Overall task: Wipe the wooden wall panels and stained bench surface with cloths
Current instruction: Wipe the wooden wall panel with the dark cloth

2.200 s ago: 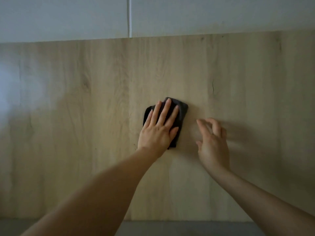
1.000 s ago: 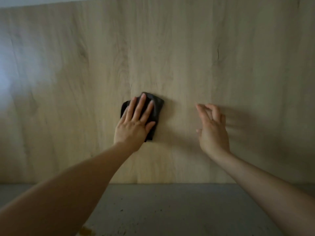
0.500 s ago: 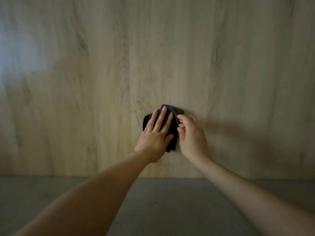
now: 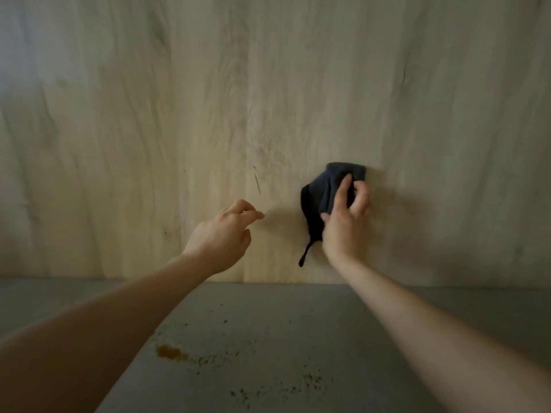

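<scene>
My right fingers were curled round the dark cloth, thumb on its front, gripping it bunched against the wood wall panel. A thin loop or tag hung from the cloth's lower edge. My right hand sat low on the panel, a little above the bench line. My left hand held nothing, fingers loosely bent and slightly spread, near the panel; couldn't tell if the tips touched it. It was well apart from the cloth, bare panel between them. A short dark scratch showed above the left hand. The grey bench met the panel's bottom edge. An orange-brown stain and scattered dark specks lay on the bench between my forearms. Wide bare panel lay above and to both sides.
</scene>
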`<state>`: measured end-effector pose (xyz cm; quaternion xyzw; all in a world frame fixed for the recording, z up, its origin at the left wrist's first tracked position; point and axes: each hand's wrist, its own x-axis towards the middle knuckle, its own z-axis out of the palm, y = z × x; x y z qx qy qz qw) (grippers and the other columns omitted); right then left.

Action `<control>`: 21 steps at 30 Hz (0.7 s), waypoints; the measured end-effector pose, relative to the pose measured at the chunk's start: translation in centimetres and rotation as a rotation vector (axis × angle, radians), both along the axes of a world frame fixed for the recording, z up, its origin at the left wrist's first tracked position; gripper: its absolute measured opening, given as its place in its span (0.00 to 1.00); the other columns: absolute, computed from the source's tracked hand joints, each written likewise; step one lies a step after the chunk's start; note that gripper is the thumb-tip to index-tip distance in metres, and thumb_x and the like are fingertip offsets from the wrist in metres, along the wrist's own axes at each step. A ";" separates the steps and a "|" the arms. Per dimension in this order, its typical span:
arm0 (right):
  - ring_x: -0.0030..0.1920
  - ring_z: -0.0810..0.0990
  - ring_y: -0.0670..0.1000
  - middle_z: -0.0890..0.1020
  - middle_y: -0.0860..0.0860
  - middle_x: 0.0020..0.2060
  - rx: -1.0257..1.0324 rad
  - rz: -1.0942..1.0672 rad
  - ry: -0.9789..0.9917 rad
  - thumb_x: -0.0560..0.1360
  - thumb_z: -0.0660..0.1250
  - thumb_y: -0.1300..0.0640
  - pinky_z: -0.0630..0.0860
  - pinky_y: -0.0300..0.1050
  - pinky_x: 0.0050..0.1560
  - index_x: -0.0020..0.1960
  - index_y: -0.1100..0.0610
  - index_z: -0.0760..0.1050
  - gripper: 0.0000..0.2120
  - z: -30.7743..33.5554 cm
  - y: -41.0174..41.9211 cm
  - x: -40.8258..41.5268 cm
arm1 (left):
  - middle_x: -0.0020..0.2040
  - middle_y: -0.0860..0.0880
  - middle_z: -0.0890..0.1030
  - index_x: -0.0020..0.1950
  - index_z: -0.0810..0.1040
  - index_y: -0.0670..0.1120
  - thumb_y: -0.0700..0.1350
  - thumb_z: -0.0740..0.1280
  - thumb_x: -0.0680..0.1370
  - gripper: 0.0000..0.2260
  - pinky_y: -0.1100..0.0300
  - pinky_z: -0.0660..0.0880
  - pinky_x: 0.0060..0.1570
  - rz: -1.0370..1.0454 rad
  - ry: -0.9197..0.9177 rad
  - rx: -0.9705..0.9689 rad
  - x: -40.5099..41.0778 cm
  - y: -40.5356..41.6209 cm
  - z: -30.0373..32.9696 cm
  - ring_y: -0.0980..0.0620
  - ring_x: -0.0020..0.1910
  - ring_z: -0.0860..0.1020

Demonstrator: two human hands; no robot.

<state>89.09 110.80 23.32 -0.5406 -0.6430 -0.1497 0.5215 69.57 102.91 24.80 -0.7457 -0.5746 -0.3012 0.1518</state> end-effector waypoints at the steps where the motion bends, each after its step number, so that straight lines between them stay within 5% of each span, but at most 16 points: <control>1: 0.68 0.62 0.60 0.58 0.60 0.72 -0.015 -0.035 -0.005 0.74 0.69 0.62 0.69 0.49 0.64 0.76 0.61 0.54 0.36 0.0 0.2 1.0 | 0.66 0.58 0.67 0.70 0.68 0.55 0.43 0.57 0.81 0.18 0.65 0.70 0.37 -0.006 0.002 -0.009 -0.3 0.1 -0.4 0.57 0.57 0.74; 5: 0.69 0.61 0.63 0.53 0.59 0.71 0.041 -0.086 -0.033 0.73 0.68 0.68 0.69 0.53 0.66 0.76 0.61 0.53 0.37 -0.8 0.1 -0.4 | 0.66 0.58 0.69 0.70 0.69 0.56 0.43 0.55 0.81 0.18 0.63 0.72 0.40 -0.033 0.093 -0.065 -1.5 0.0 -1.8 0.57 0.60 0.73; 8: 0.62 0.72 0.65 0.64 0.62 0.67 0.201 0.051 -0.333 0.69 0.63 0.72 0.78 0.54 0.54 0.70 0.61 0.68 0.29 -2.7 -0.6 -4.8 | 0.65 0.58 0.69 0.69 0.70 0.56 0.44 0.56 0.81 0.17 0.64 0.72 0.44 -0.011 0.133 -0.118 -3.0 -0.3 -2.4 0.57 0.60 0.73; 10: 0.62 0.71 0.61 0.65 0.60 0.65 0.250 0.161 -0.501 0.70 0.56 0.69 0.78 0.50 0.52 0.67 0.60 0.72 0.26 -3.4 -1.3 -6.6 | 0.66 0.59 0.68 0.69 0.70 0.57 0.44 0.56 0.81 0.17 0.64 0.72 0.47 0.036 0.150 -0.178 -3.6 -0.8 -2.8 0.57 0.60 0.73; 13: 0.64 0.69 0.58 0.65 0.57 0.67 0.168 0.240 -0.609 0.65 0.71 0.70 0.77 0.49 0.55 0.70 0.59 0.69 0.34 -2.3 -1.8 -4.5 | 0.67 0.59 0.68 0.68 0.70 0.58 0.46 0.58 0.81 0.17 0.63 0.72 0.51 0.036 0.183 -0.309 -3.9 -1.1 -3.1 0.56 0.61 0.72; 16: 0.71 0.61 0.60 0.55 0.51 0.72 0.009 0.147 -0.670 0.72 0.64 0.69 0.68 0.56 0.67 0.76 0.53 0.59 0.35 -1.1 -0.9 1.7 | 0.68 0.57 0.68 0.70 0.69 0.57 0.46 0.59 0.81 0.17 0.60 0.72 0.57 0.000 0.191 -0.424 -4.0 -0.5 -3.6 0.55 0.62 0.72; 21: 0.65 0.66 0.67 0.59 0.59 0.69 0.067 -0.052 -0.500 0.66 0.70 0.69 0.74 0.60 0.56 0.73 0.60 0.63 0.37 -2.5 -1.0 1.6 | 0.65 0.53 0.71 0.70 0.69 0.55 0.48 0.61 0.80 0.18 0.59 0.68 0.63 -0.043 0.241 -0.608 -3.5 0.9 -5.7 0.53 0.63 0.70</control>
